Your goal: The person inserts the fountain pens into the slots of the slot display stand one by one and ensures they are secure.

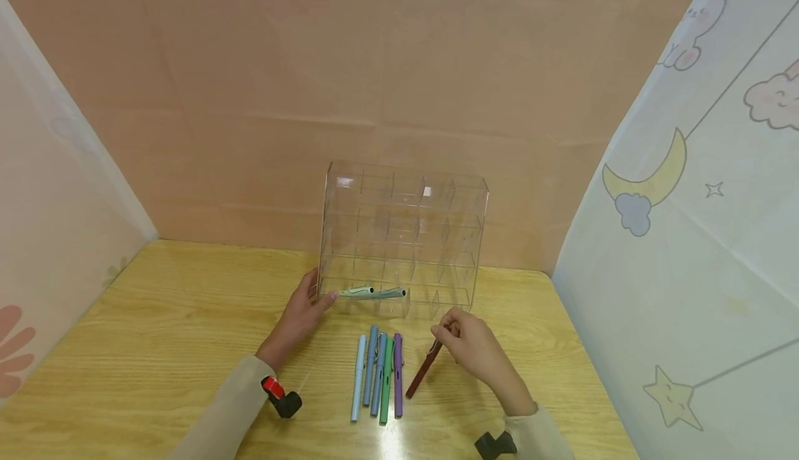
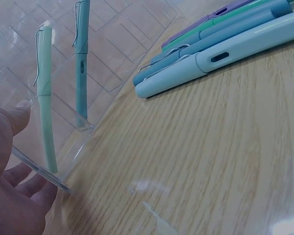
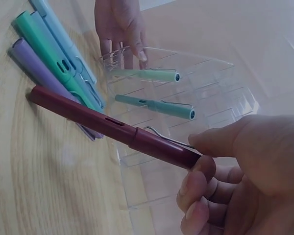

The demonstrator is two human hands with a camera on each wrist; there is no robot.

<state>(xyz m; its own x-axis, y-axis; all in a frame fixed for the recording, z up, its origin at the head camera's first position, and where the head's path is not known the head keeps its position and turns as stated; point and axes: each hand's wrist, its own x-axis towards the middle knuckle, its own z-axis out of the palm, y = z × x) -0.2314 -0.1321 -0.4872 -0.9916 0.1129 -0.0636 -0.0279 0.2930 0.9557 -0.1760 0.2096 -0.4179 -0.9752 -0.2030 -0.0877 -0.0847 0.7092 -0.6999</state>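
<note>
A clear plastic compartment rack (image 1: 402,238) stands upright on the table, its lower left side held by my left hand (image 1: 304,311), thumb on the inner face and fingers outside. A pale green pen (image 2: 45,73) and a teal pen (image 2: 82,58) lie in separate bottom-row compartments. My right hand (image 1: 477,349) pinches a dark red pen (image 3: 108,126) near its clip end, in front of the rack; the pen's other end slants down toward the table. Left of it lie a purple pen (image 1: 398,377), a green pen (image 1: 386,384), two blue pens (image 1: 370,370) and a light blue pen (image 1: 358,377), side by side.
The wooden table (image 1: 187,328) runs back to an orange-brown cloth backdrop (image 1: 250,99) behind the rack. Pale patterned cloths hang on the left (image 1: 56,168) and right (image 1: 705,238). The rack's upper rows show no pens.
</note>
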